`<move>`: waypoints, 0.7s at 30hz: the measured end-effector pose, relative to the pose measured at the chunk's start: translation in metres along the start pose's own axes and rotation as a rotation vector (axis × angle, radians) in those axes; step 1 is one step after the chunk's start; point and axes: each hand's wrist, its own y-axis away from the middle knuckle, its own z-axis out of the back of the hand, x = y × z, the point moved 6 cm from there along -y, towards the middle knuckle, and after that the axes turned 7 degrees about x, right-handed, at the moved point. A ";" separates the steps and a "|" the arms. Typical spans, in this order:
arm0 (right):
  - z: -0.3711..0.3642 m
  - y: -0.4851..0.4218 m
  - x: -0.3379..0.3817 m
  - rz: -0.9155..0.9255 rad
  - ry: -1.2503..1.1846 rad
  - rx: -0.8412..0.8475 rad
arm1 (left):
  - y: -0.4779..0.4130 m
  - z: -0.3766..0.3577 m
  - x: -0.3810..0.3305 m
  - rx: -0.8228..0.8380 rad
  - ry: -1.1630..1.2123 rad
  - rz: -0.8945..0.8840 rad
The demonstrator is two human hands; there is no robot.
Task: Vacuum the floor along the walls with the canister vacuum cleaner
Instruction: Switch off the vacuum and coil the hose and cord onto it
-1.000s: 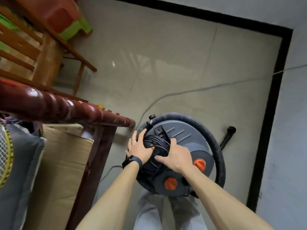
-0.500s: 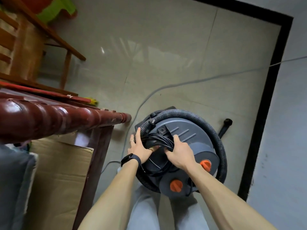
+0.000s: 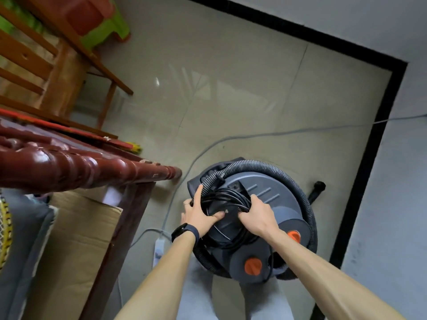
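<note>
A grey canister vacuum cleaner (image 3: 270,197) with two orange knobs stands on the tiled floor in front of my legs. Its black ribbed hose (image 3: 298,192) is looped around the lid. A bundle of black power cord (image 3: 227,196) lies coiled over the black top handle. My left hand (image 3: 201,212) rests on the left side of the handle, index finger along the hose and thumb pressed on the housing. My right hand (image 3: 256,214) grips the cord bundle on the handle's right side. The hose's black nozzle end (image 3: 317,189) pokes out behind the canister.
A dark red wooden rail (image 3: 87,172) and post stand at left, with cardboard (image 3: 76,248) leaning below. Wooden chairs (image 3: 57,54) and a green stool are at far left. A grey cable (image 3: 265,135) crosses the floor to the right wall; a white power strip (image 3: 159,248) lies by my feet. Black skirting (image 3: 369,144) borders the corner.
Both hands have shifted on the handle: the left thumb now presses further across the housing and the right hand has closed round the cord bundle. My head has tilted, shifting the view.
</note>
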 end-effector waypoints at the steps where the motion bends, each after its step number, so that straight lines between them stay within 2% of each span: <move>1: 0.019 0.006 0.001 0.011 -0.006 -0.006 | 0.007 0.000 -0.017 -0.014 0.028 -0.024; 12: 0.209 0.040 0.091 0.144 0.015 -0.102 | 0.036 0.067 -0.202 -0.079 0.228 -0.188; 21: 0.305 -0.027 0.208 0.169 0.127 -0.139 | -0.036 0.165 -0.303 -0.078 0.243 -0.179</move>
